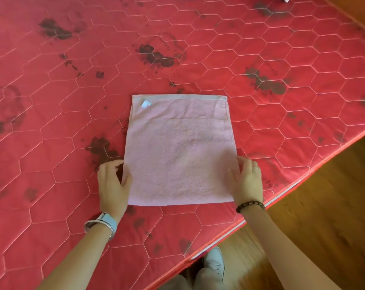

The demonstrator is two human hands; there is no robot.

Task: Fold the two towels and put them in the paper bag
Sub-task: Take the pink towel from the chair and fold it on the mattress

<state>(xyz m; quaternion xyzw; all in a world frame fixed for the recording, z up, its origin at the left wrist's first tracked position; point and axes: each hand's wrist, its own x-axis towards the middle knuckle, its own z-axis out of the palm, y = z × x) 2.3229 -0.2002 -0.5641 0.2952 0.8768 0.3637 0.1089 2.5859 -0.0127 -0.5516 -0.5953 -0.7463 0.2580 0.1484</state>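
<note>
Between the left hand (pixel 112 183) and the right hand (pixel 248 181) lies the pink towel (pixel 177 155), flat and already folded to a near square; it looks light, soft and limp, likely to sag and slide open if lifted by one corner, so the side edges near the close corners seem the best hold, both layers together. The left hand pinches the left edge, thumb on top, fingers curled beside and under it; the right hand mirrors it at the right edge, thumb on the cloth, fingers bent over the border; neither is spread flat. A watch (pixel 106 222) sits on the left wrist; a bead bracelet (pixel 249 206) on the right. The towel rests on a red quilted mattress (pixel 51 122) with dark stains, near its front edge; beyond is wooden floor (pixel 323 206); no paper bag is in view.
</note>
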